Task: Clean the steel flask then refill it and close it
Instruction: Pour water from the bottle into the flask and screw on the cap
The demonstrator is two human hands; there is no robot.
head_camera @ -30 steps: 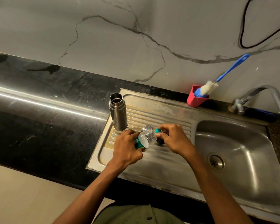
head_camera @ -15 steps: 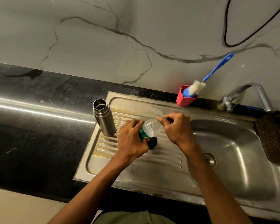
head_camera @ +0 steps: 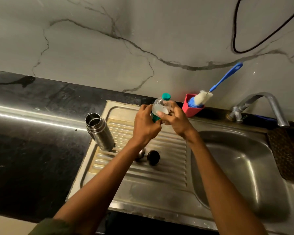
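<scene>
The steel flask [head_camera: 100,132] stands open and upright at the left end of the sink's ribbed drainboard [head_camera: 170,160]. Its black lid [head_camera: 153,157] lies on the drainboard, with a steel cap [head_camera: 140,156] partly hidden behind my left forearm. Both hands hold a small clear plastic bottle [head_camera: 160,106] with a teal cap and green label, raised above the drainboard. My left hand [head_camera: 145,123] grips its lower part. My right hand [head_camera: 175,118] grips its side.
A pink holder [head_camera: 192,110] with a blue-handled bottle brush [head_camera: 215,88] stands at the back edge. The tap [head_camera: 261,106] reaches over the basin [head_camera: 241,175] on the right. Black counter [head_camera: 32,150] lies to the left; a woven mat [head_camera: 285,150] at the far right.
Both hands have lifted the plastic bottle up and away from the drainboard toward the wall. The black lid and steel cap, earlier under the hands, now lie exposed. The camera has shifted.
</scene>
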